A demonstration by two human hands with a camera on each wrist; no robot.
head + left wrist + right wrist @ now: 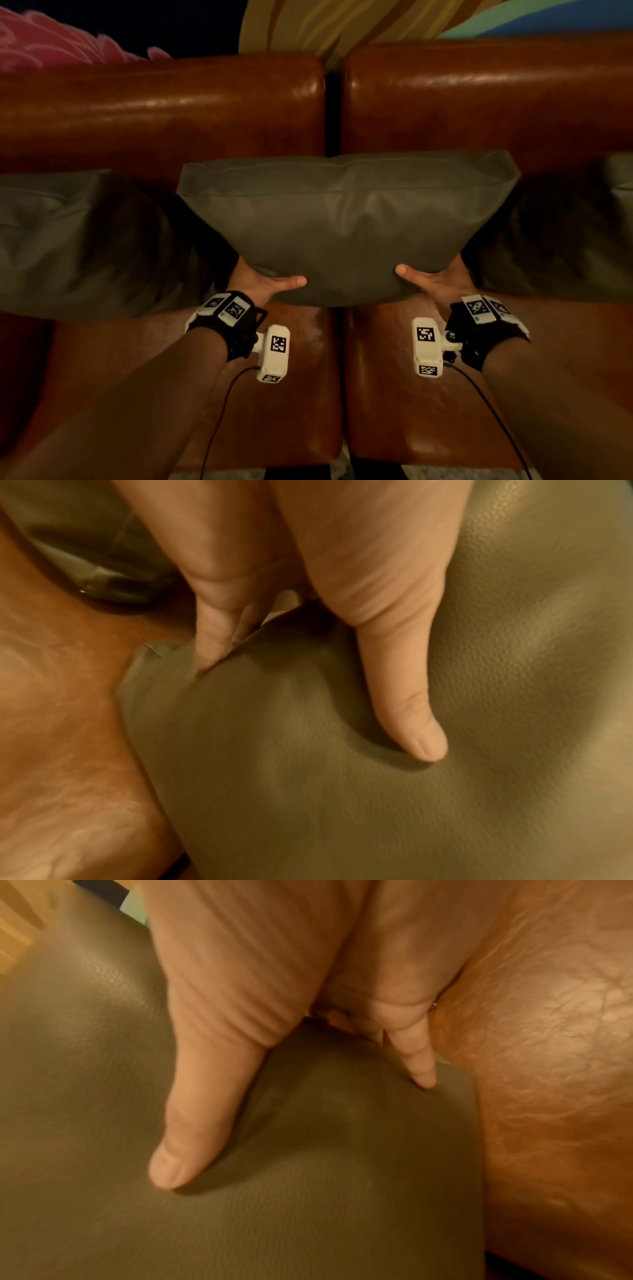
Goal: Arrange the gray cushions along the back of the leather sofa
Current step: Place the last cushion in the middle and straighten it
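A gray cushion [346, 222] stands upright in the middle of the brown leather sofa [164, 113], its top near the backrest where the two back sections meet. My left hand [265, 282] grips its lower left corner, thumb on the front face. My right hand [433, 281] grips the lower right corner the same way. In the left wrist view the thumb [407, 696] presses into the cushion [342, 791] while a finger tucks behind its edge. The right wrist view shows the thumb [195, 1118] on the cushion [308, 1191]. A second gray cushion [78, 240] leans at the left, a third [582, 233] at the right.
The sofa seat [294, 394] stretches bare below my wrists, with a seam down the middle. A pink fluffy thing [51, 41] shows above the backrest at the top left. A painted wall [376, 20] rises behind the sofa.
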